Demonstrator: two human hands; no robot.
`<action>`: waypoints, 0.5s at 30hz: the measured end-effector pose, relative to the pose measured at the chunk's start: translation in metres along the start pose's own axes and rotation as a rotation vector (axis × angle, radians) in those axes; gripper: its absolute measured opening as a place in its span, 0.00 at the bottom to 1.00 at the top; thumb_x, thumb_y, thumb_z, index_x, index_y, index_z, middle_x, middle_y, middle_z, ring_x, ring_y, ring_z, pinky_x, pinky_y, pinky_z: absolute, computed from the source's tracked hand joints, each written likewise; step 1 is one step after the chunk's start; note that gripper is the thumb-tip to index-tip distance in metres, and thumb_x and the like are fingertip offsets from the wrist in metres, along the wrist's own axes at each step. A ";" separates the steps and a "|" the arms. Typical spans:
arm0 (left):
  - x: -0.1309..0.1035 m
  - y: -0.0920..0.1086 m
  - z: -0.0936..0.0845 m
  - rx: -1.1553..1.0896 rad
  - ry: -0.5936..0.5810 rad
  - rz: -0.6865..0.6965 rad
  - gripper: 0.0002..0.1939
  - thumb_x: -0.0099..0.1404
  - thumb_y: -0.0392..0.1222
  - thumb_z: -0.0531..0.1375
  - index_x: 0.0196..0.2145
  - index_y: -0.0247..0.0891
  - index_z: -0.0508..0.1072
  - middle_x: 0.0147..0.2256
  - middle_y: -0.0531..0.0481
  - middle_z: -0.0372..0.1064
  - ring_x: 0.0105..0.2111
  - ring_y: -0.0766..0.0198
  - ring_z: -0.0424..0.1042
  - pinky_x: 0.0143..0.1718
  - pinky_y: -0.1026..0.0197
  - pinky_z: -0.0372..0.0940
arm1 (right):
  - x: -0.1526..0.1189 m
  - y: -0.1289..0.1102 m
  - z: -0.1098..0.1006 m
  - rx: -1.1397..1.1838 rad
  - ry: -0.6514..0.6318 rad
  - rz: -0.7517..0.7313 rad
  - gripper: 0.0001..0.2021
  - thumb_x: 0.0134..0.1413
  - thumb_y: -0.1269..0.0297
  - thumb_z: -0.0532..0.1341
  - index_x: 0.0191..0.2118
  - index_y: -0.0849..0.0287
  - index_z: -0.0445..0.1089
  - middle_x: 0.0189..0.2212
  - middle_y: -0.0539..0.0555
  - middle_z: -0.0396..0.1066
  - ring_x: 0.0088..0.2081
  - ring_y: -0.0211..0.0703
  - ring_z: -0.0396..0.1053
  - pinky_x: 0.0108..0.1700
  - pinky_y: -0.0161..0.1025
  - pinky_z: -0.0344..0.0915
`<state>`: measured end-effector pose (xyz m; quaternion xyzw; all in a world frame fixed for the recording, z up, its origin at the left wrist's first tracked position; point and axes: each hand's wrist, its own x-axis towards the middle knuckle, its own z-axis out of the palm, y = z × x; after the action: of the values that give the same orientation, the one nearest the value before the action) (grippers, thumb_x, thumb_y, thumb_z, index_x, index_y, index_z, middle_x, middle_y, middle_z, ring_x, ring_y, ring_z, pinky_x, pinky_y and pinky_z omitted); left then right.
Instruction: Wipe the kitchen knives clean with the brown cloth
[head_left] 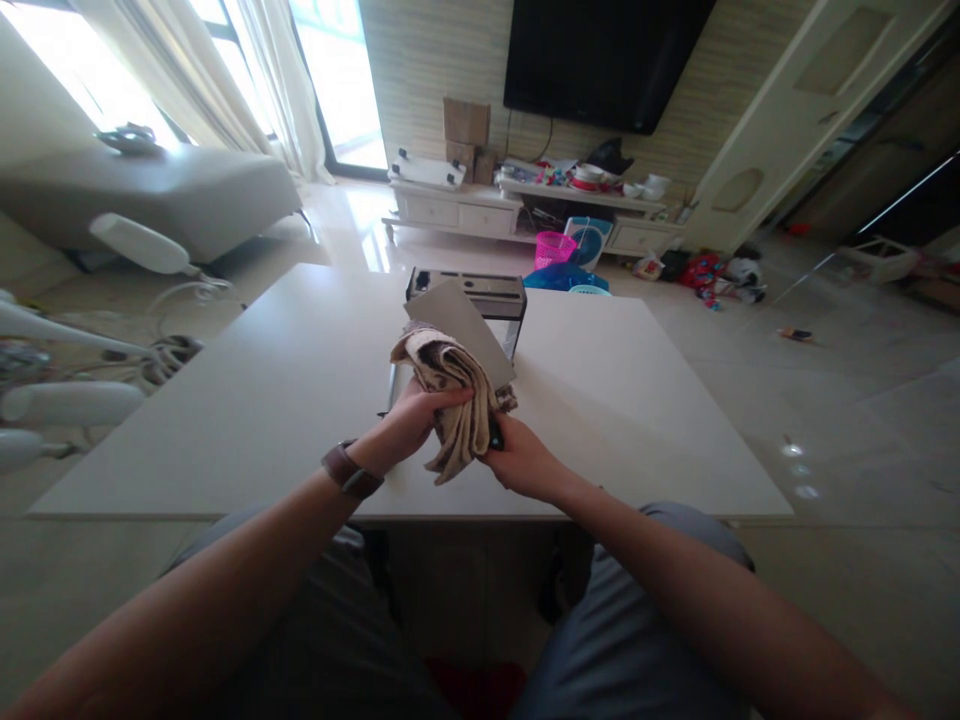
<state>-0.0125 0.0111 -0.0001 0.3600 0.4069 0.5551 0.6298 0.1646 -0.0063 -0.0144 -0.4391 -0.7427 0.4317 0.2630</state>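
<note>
My left hand (412, 418) is closed on a folded beige and brown cloth (457, 400), its thumb on top. My right hand (521, 458) is wrapped round the black handle (496, 434) of a cleaver, close to the cloth's right side. The wide grey blade (461, 325) slants up and to the left beyond the cloth, which covers part of it. Behind the blade, a black and silver knife rack (487, 290) stands on the white table (615, 400); its lower part is mostly hidden.
Beyond the table are a low white cabinet (491, 218) with boxes and bowls on it, a pink basket (553, 250) and a blue plastic item (566, 276). White chair-like parts (142, 243) stand at the left. Bags (705, 272) lie on the floor at the right.
</note>
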 end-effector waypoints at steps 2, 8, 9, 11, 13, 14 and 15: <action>0.000 0.000 0.000 -0.005 -0.001 0.000 0.21 0.46 0.36 0.75 0.39 0.34 0.78 0.38 0.44 0.81 0.38 0.52 0.81 0.42 0.55 0.74 | 0.000 0.000 0.000 0.006 0.005 -0.007 0.13 0.58 0.66 0.63 0.48 0.58 0.73 0.46 0.57 0.79 0.46 0.50 0.76 0.48 0.44 0.71; 0.002 -0.003 -0.003 0.015 0.017 0.020 0.23 0.45 0.37 0.76 0.40 0.34 0.78 0.41 0.43 0.81 0.40 0.53 0.80 0.47 0.54 0.72 | 0.001 0.002 0.001 -0.003 0.005 0.016 0.15 0.56 0.66 0.64 0.49 0.59 0.72 0.49 0.59 0.78 0.52 0.54 0.75 0.54 0.49 0.70; 0.002 -0.004 -0.003 0.032 0.021 0.028 0.24 0.44 0.37 0.77 0.40 0.33 0.78 0.42 0.43 0.81 0.41 0.52 0.80 0.48 0.53 0.72 | 0.001 0.002 0.001 -0.003 0.002 0.017 0.15 0.56 0.66 0.64 0.50 0.59 0.72 0.49 0.59 0.78 0.52 0.54 0.75 0.54 0.49 0.70; 0.003 -0.005 -0.005 0.070 0.037 0.044 0.24 0.44 0.39 0.77 0.40 0.33 0.78 0.44 0.42 0.80 0.43 0.51 0.79 0.50 0.52 0.71 | 0.001 0.002 0.001 -0.009 -0.007 0.014 0.14 0.57 0.66 0.63 0.49 0.58 0.72 0.49 0.59 0.79 0.52 0.55 0.76 0.54 0.49 0.70; 0.004 -0.006 -0.006 0.102 0.056 0.068 0.25 0.44 0.40 0.78 0.41 0.34 0.78 0.45 0.42 0.80 0.44 0.51 0.79 0.51 0.52 0.70 | 0.001 0.001 0.000 -0.020 -0.007 0.006 0.13 0.57 0.65 0.63 0.49 0.58 0.72 0.49 0.59 0.79 0.52 0.55 0.76 0.54 0.48 0.70; 0.004 -0.006 -0.006 0.115 0.060 0.077 0.26 0.44 0.40 0.78 0.42 0.35 0.78 0.45 0.42 0.80 0.44 0.52 0.79 0.51 0.51 0.70 | 0.000 0.000 0.000 -0.025 -0.005 0.004 0.13 0.57 0.65 0.63 0.49 0.57 0.72 0.48 0.58 0.79 0.51 0.54 0.76 0.53 0.48 0.70; 0.005 -0.006 -0.006 0.125 0.061 0.085 0.27 0.44 0.40 0.77 0.43 0.35 0.78 0.45 0.42 0.80 0.44 0.52 0.79 0.51 0.51 0.70 | 0.000 0.000 0.000 -0.029 -0.002 0.004 0.13 0.57 0.66 0.63 0.49 0.57 0.72 0.48 0.58 0.79 0.51 0.54 0.76 0.53 0.48 0.71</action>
<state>-0.0156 0.0149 -0.0088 0.3986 0.4439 0.5657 0.5693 0.1644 -0.0063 -0.0143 -0.4441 -0.7482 0.4218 0.2550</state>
